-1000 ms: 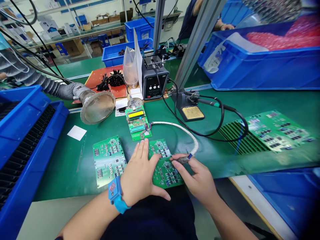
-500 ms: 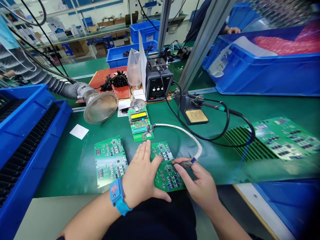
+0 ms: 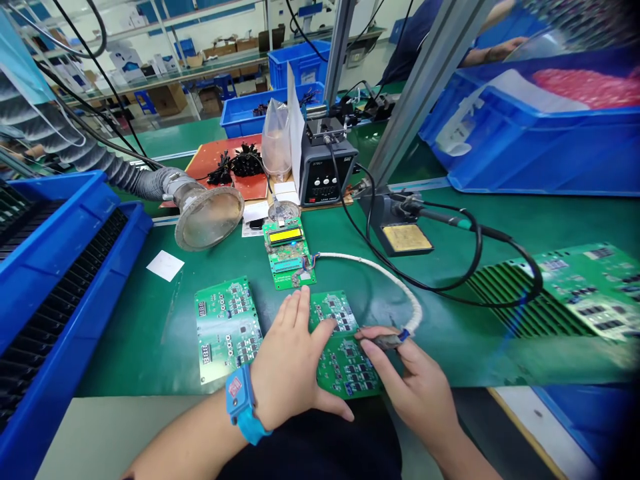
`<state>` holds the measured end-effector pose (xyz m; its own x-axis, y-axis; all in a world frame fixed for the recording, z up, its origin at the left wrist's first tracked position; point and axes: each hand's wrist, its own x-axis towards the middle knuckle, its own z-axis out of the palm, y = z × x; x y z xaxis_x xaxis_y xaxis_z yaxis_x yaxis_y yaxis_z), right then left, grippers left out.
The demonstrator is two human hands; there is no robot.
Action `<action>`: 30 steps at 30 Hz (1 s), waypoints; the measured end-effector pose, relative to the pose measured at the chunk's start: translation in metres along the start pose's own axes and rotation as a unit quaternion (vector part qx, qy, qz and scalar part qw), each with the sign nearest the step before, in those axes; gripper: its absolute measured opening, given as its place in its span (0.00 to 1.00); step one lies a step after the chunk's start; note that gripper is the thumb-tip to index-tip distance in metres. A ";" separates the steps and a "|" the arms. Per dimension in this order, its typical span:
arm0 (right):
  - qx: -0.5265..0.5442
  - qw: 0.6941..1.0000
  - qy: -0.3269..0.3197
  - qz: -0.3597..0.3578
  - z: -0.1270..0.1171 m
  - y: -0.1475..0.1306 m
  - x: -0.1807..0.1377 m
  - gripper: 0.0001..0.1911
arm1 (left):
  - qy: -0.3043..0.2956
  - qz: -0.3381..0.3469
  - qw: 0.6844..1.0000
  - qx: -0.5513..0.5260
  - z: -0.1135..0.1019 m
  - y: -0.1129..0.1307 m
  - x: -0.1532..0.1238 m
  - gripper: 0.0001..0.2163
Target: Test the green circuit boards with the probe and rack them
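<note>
My left hand (image 3: 293, 363), with a blue wrist strap (image 3: 240, 395), lies spread over the left part of a green circuit board (image 3: 345, 367), covering some of it. Between thumb and fingers, my right hand (image 3: 420, 387) grips a grey-wrapped probe (image 3: 386, 341) on a white sleeved cable (image 3: 385, 273). The probe's tip is at the board's right side, near its middle; my fingers partly hide the contact. That cable runs to a small green board with a lit yellow display (image 3: 286, 235). Left of my left hand lies another circuit board (image 3: 220, 337) with two digit displays.
A soldering station (image 3: 327, 173) and an iron in its stand (image 3: 407, 239) are behind, their black cable looping rightward. A fume hose's funnel (image 3: 210, 219) hangs at left. Blue bins (image 3: 117, 247) flank the bench. More boards (image 3: 595, 287) lie right. A co-worker's hand (image 3: 505, 50) shows at the back.
The whole view has shifted slightly, so things appear farther right and a little lower. Both my hands keep their places on the board. The co-worker's hand and forearm show more.
</note>
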<state>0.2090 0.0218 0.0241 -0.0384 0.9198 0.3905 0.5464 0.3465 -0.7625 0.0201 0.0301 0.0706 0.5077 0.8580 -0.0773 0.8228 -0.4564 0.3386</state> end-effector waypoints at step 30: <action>0.109 0.986 -0.036 0.121 0.024 0.017 0.053 0.13 | 0.081 -0.044 0.991 0.102 -0.050 -0.089 -0.090 0.48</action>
<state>0.1965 0.0809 0.0194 0.0073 0.9885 0.1511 0.3553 0.1387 -0.9244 -0.1117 0.0052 0.0943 0.3982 0.9154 0.0595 0.9045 -0.4026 0.1404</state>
